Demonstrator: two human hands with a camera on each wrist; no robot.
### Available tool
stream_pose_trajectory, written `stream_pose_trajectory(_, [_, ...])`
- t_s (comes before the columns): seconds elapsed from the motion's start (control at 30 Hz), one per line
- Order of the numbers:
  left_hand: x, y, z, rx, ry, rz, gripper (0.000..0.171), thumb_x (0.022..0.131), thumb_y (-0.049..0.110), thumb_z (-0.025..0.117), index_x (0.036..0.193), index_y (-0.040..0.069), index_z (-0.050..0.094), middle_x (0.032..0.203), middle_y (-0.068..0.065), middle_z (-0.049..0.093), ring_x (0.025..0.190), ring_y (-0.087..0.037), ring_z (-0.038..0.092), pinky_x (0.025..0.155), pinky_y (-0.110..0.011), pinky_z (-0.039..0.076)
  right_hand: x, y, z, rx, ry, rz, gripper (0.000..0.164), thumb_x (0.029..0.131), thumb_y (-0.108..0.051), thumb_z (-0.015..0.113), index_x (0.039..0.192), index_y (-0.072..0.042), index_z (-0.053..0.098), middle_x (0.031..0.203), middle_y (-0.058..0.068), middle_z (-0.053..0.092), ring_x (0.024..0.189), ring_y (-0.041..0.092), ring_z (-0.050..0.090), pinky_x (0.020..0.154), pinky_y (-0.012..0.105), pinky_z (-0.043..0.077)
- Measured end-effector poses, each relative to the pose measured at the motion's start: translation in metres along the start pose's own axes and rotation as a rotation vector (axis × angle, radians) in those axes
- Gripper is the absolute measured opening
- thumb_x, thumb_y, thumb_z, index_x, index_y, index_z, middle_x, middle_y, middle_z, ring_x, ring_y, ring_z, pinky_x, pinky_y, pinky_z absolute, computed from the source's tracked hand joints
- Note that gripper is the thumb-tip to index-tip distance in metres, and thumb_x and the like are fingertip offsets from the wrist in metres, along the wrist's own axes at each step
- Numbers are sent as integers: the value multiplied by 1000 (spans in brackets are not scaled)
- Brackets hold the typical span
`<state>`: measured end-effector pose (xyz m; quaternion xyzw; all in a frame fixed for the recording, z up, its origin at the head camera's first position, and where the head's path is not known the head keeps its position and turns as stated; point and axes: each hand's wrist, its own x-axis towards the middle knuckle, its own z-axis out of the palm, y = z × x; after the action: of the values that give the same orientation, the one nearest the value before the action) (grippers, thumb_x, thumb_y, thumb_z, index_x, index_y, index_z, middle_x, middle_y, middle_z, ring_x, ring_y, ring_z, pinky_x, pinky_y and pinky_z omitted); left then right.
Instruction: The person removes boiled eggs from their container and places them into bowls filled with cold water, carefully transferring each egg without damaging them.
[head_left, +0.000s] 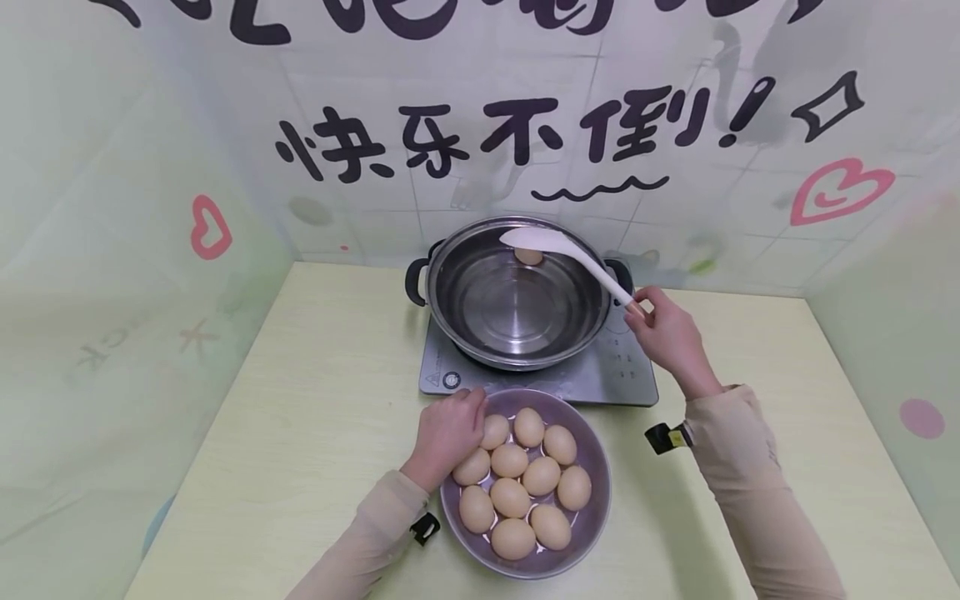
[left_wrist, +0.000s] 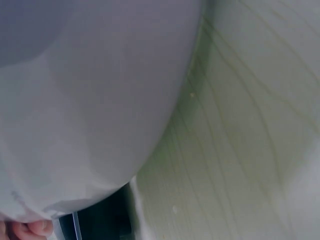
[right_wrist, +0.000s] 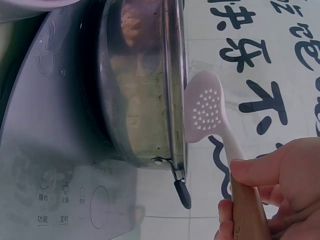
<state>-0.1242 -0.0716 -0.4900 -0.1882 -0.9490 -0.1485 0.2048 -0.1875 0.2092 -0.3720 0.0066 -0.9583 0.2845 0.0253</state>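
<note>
My right hand (head_left: 671, 337) grips the wooden handle of a white slotted spoon (right_wrist: 205, 107), thumb laid along it. Its perforated head is over the far part of a steel pot (head_left: 517, 360), level with the rim in the right wrist view. A brown egg (head_left: 528, 257) shows just below the spoon's head in the head view, partly covered by it. My left hand (head_left: 448, 429) holds the upper left rim of a round grey bowl (head_left: 602, 500), fingers over the edge. Several brown eggs (head_left: 511, 498) lie in the bowl. In the left wrist view, the bowl's outer side (left_wrist: 100, 110) fills much of the picture.
Under the pot is a flat induction cooker (head_left: 600, 379) with touch controls on its right. Black side handles (head_left: 416, 282) stick out from the pot. A printed wall covering (head_left: 480, 192) rises right behind the pale wooden table (head_left: 300, 400).
</note>
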Motion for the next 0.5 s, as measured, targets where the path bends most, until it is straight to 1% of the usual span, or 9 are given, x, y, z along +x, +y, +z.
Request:
stream_pose_trajectory(0.2, [0,1,0,-6,1,3,16,84,19,58,71,11,54,57,-3,53,44,-22,52,38,-31,36,3,1,3,6,-17,10,22,90,-15,51,110,-5,48,63,7,48,53,21,44,49,29,33])
stream_pose_trajectory(0.37, [0,1,0,-8,4,7,16,84,19,58,70,11,54,57,-3,52,44,-22,52,38,-31,36,2,1,4,10,-30,12,20,90,-16,50,108,-5,50,62,5,45,53,20,43,49,30,32])
stream_pose_trajectory(0.5, [0,1,1,-3,6,5,18,84,19,58,69,11,53,56,-2,51,43,-21,51,37,-31,35,1,-1,3,10,-56,6,20,91,-16,50,107,-5,52,62,5,46,53,20,42,49,30,32])
